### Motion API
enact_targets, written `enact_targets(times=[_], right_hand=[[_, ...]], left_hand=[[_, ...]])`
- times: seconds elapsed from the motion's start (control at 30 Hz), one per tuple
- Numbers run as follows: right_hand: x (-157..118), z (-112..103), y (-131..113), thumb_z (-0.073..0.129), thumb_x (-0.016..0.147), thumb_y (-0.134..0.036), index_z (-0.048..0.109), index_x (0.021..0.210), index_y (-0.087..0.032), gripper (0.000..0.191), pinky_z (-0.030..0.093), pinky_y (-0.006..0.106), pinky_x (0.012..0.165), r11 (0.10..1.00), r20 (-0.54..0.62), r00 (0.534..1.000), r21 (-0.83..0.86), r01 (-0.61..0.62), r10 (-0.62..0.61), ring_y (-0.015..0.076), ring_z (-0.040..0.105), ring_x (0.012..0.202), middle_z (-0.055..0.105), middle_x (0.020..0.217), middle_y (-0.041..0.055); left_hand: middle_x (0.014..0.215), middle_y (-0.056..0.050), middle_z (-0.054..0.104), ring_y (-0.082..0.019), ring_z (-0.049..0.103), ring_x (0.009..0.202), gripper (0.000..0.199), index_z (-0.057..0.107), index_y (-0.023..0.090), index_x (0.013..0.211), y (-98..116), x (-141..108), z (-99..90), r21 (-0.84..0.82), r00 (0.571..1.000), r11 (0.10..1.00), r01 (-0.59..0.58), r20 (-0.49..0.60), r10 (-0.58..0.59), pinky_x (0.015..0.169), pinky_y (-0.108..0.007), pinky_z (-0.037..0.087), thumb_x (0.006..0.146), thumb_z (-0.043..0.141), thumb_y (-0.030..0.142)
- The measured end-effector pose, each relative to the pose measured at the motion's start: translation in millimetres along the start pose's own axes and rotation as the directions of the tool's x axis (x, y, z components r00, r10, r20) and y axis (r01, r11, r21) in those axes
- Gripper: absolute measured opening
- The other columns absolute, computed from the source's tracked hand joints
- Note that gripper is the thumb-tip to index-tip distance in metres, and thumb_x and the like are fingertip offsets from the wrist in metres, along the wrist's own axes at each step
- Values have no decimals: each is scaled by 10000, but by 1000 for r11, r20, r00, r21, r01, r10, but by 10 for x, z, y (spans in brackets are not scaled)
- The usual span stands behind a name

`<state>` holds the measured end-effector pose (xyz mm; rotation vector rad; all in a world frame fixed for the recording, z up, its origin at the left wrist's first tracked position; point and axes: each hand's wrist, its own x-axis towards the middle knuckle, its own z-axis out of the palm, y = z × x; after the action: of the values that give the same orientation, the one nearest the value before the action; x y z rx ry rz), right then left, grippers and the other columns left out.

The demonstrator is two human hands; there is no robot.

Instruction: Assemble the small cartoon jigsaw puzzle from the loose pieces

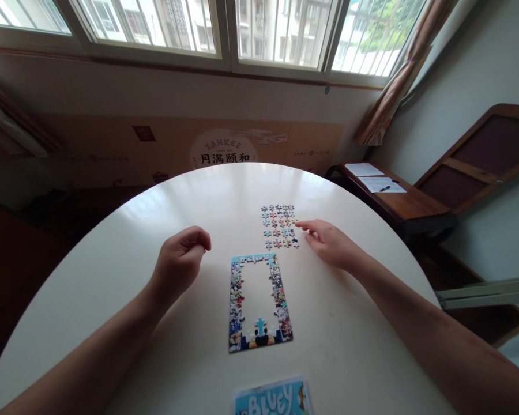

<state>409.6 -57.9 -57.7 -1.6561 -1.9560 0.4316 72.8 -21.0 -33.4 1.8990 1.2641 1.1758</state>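
Note:
A jigsaw puzzle frame [284, 311] lies on the white round table in front of me, its border joined all the way round and its middle bare. One light-blue jigsaw piece [260, 326] sticks up inside its bottom edge. Beyond it, loose jigsaw pieces [277, 223] are laid out in rows. My right hand [326, 242] is at the right side of these rows; its index finger reaches out to a piece at the edge, with the thumb apart below. My left hand [182, 256] is curled into a fist left of the puzzle frame, with nothing showing in it.
A blue box or card marked "Bluey" [273, 397] lies at the near edge of view. The round white table [155, 230] fills the middle. At the right stands a wooden side table [404, 202] with papers [381, 184] and a pen. Windows and a curtain [398, 86] are behind.

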Motion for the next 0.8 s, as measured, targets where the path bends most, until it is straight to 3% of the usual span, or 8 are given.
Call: enact_targets(times=[0.17,0.3,0.47,0.6,0.73,0.8], right_hand=[[7,29,-14,467,960,-169,639,1340,-237,423,489,481,1047,990,28,997,-122,70,-67,270,611,1166,682,1267,95],[9,68,-56,470,961,-159,714,1247,-272,392,502,481,1000,969,28,997,-233,80,-76,287,611,1118,697,1214,86],[-2,-6,-25,473,945,-152,743,1177,-265,374,513,465,945,954,12,1000,-300,-2,6,304,619,1094,703,1166,100],[-20,-149,45,544,914,-198,756,1008,-256,240,505,440,920,948,-12,997,-308,-76,75,296,642,1058,722,1090,88],[-35,-219,55,606,901,-331,703,1133,-234,269,511,426,837,942,-66,982,-279,-186,175,295,658,1003,718,1088,103],[-38,-211,38,623,894,-398,707,1133,-229,304,507,421,824,940,-45,983,-286,-184,179,293,658,983,713,1081,109]], left_hand=[[624,-2,562,-165,499,617,125,569,224,601,-33,4,1,3,1000,1000,2,-9,-2,561,-299,372,605,455,173],[630,-5,570,-167,513,629,129,576,219,617,-34,-4,-6,17,1000,1000,2,12,-2,562,-295,378,620,458,166],[627,-7,577,-170,517,616,122,585,218,625,-9,-8,-11,29,999,1000,5,32,-6,538,-288,383,637,476,167],[613,-2,573,-165,514,602,129,589,219,619,12,-4,-12,30,999,1000,-4,33,3,535,-284,386,630,472,166],[621,-1,581,-162,517,602,141,591,218,626,10,-9,-14,31,999,999,-26,40,25,546,-288,393,632,464,159],[622,0,581,-161,516,598,145,592,218,627,9,-12,-15,31,999,999,-32,44,30,545,-290,392,635,461,157]])
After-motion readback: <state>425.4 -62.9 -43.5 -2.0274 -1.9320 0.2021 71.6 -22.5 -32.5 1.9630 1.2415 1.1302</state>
